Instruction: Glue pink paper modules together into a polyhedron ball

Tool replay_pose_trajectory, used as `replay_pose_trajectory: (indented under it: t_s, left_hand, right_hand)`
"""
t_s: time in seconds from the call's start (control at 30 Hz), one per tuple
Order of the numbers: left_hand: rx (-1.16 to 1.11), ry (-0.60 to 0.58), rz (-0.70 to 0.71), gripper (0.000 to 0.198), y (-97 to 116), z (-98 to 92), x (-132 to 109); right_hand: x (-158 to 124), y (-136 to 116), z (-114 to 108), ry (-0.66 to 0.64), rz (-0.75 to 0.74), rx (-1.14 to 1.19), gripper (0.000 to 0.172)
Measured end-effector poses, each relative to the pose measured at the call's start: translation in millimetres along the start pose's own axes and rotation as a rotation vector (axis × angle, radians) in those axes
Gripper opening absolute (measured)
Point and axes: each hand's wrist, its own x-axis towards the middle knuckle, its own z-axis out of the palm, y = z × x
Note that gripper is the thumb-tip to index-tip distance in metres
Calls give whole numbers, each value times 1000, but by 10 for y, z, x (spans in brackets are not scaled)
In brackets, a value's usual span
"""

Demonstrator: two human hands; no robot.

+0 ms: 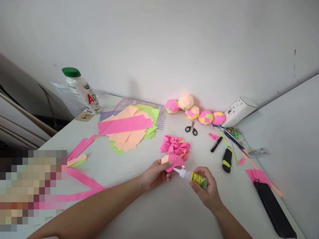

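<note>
Near the middle of the table, my left hand (154,174) is closed on a partly built paper ball (176,160) of pink and peach facets, thumb on top. My right hand (207,187) grips a glue bottle (198,179) with a yellow and green label, lying nearly level. Its white nozzle (177,170) points left and meets the lower edge of the paper ball; whether glue comes out cannot be seen. Just behind the ball lies a heap of folded pink paper pieces (173,143), with a few peach ones among them.
Finished paper balls (205,117) line the wall. Scissors (191,128), a black marker (216,144), a cutter (227,160) and a black phone (274,207) lie rightward. Leftward are sticky-note sheets (127,127), pink strips (86,179) and a tall white bottle (83,94). A blurred patch covers the far left.
</note>
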Motion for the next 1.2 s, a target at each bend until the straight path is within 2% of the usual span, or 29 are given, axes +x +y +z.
replay_pose_trajectory:
  t_s: [0.17, 0.43, 0.6, 0.87, 1.2]
  left_hand:
    - [-9, 6, 1, 27, -8, -16, 9]
    - [10, -7, 31, 23, -30, -33, 25]
    - [36, -23, 28, 25, -36, -46, 32]
    - [48, -45, 22, 27, -27, -40, 27]
    - [68, -59, 19, 28, -16, -29, 25]
  right_hand:
    - [-7, -8, -2, 9, 28, 14, 23]
    - [-15, 5, 9, 46, -53, 19, 22]
    - [-36, -6, 18, 39, -38, 55, 23]
    - [-91, -146, 95, 112, 55, 160, 26]
    - [-97, -110, 69, 93, 76, 164, 26]
